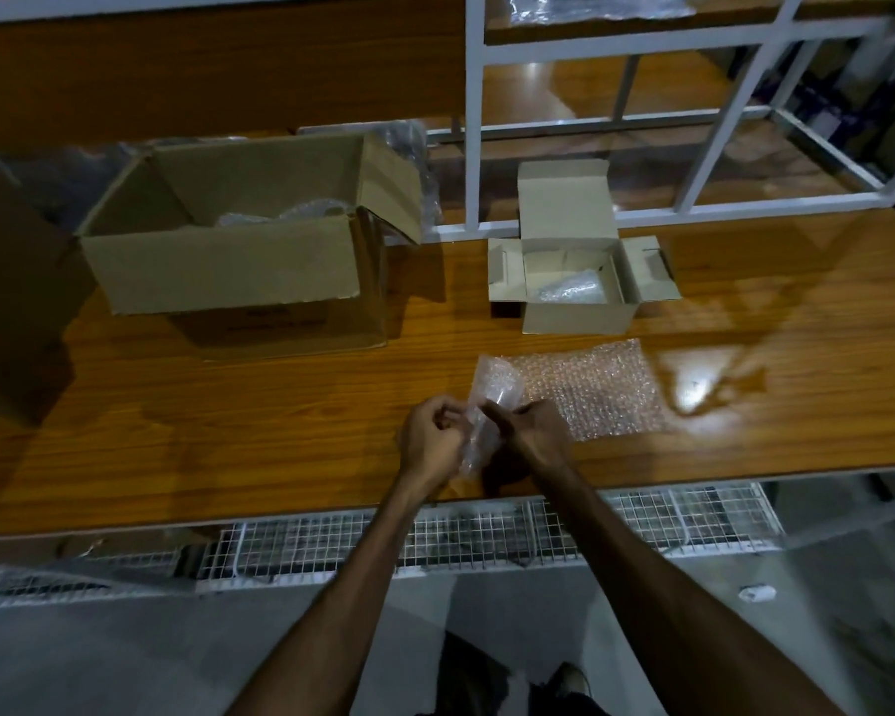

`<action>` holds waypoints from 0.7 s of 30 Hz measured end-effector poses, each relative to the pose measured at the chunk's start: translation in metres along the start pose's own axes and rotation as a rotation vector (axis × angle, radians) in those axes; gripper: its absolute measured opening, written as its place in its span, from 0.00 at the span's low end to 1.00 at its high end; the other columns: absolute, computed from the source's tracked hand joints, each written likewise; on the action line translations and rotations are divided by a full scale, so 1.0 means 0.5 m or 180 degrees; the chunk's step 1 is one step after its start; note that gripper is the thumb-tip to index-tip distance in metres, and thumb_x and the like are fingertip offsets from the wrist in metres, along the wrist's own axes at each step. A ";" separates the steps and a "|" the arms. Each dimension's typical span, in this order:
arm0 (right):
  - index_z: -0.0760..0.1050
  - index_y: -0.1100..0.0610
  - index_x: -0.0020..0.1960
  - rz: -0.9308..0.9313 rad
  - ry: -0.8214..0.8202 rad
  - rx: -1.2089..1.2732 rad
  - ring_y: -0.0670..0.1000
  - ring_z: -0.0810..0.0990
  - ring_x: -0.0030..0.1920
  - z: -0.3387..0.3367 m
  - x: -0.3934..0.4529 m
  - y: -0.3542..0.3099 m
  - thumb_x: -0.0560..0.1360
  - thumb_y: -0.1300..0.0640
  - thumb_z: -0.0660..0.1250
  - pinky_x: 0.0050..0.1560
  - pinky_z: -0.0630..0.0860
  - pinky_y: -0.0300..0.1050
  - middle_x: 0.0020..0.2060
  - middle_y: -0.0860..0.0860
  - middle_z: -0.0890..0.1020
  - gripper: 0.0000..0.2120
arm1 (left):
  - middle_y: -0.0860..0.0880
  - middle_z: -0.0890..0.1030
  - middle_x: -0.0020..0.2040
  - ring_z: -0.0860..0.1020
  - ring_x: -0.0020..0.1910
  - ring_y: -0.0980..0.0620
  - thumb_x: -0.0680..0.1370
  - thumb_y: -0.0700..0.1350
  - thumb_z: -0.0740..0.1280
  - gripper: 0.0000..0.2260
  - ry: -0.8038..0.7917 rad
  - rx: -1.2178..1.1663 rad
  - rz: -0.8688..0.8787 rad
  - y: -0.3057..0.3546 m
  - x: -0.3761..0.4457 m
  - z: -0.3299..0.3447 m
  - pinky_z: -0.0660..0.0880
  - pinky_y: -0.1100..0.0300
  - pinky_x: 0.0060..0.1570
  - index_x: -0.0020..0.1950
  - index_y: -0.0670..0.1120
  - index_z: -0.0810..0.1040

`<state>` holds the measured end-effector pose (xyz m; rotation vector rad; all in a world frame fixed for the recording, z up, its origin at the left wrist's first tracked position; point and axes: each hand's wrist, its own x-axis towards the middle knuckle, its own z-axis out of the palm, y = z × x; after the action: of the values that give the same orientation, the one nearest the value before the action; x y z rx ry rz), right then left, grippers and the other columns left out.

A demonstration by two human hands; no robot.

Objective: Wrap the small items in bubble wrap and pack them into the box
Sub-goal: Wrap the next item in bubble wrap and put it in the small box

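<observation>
Both hands hold a small clear item rolled in bubble wrap [489, 405] just above the table's near edge. My left hand [432, 441] pinches its left side, and my right hand [530, 431] grips its right side. A flat sheet of bubble wrap [598, 387] lies on the table right behind my right hand. Farther back stands a small open white box [574, 310] with a wrapped bundle [572, 289] inside. What the item under the wrap is cannot be made out.
A large open brown carton [218, 271] with clear wrapping inside stands at the left back of the wooden table [228, 416]. A white metal shelf frame [474, 147] rises behind. Another carton flap [11, 302] is at far left. A wire mesh tray [487, 540] runs under the table's front edge.
</observation>
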<state>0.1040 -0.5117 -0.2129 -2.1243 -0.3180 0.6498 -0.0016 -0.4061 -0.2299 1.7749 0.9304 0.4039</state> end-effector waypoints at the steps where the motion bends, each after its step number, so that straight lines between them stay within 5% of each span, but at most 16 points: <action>1: 0.83 0.62 0.42 0.0056 -0.0078 0.0117 0.53 0.86 0.30 -0.005 0.001 0.005 0.74 0.39 0.74 0.39 0.86 0.53 0.33 0.55 0.86 0.24 | 0.53 0.84 0.48 0.83 0.49 0.50 0.79 0.43 0.72 0.05 0.0022 -0.0051 -0.0037 0.000 0.003 -0.005 0.83 0.44 0.49 0.50 0.53 0.81; 7: 0.84 0.63 0.45 0.0302 -0.0353 0.0890 0.57 0.88 0.35 -0.062 -0.012 0.031 0.73 0.48 0.77 0.42 0.86 0.59 0.37 0.57 0.87 0.17 | 0.48 0.84 0.42 0.82 0.39 0.44 0.77 0.48 0.77 0.07 -0.0426 0.0094 -0.0067 0.029 0.011 0.015 0.81 0.46 0.40 0.50 0.49 0.82; 11: 0.84 0.59 0.44 0.0161 -0.0136 0.0526 0.53 0.88 0.38 -0.073 -0.009 0.040 0.75 0.48 0.76 0.46 0.86 0.55 0.39 0.55 0.88 0.13 | 0.47 0.84 0.43 0.83 0.42 0.44 0.70 0.54 0.81 0.15 -0.0485 0.0421 0.0073 0.042 0.012 0.035 0.83 0.41 0.42 0.47 0.51 0.78; 18: 0.76 0.58 0.33 0.0024 0.0261 -0.0117 0.50 0.76 0.24 -0.079 -0.013 0.024 0.72 0.29 0.70 0.27 0.70 0.40 0.25 0.51 0.78 0.31 | 0.44 0.80 0.43 0.75 0.37 0.49 0.68 0.48 0.83 0.19 -0.0492 0.0606 0.0160 0.057 -0.005 0.070 0.77 0.46 0.37 0.47 0.48 0.74; 21: 0.80 0.61 0.37 0.0154 0.0174 0.0025 0.56 0.83 0.29 -0.091 -0.007 0.041 0.63 0.22 0.68 0.33 0.83 0.50 0.30 0.53 0.84 0.38 | 0.41 0.83 0.47 0.82 0.48 0.40 0.74 0.41 0.78 0.10 -0.0627 0.0218 -0.0068 0.062 0.003 0.062 0.81 0.44 0.47 0.47 0.43 0.78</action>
<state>0.1262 -0.5561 -0.2063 -2.1439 -0.2344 0.6184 0.0323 -0.4297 -0.2144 1.8284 0.8308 0.1811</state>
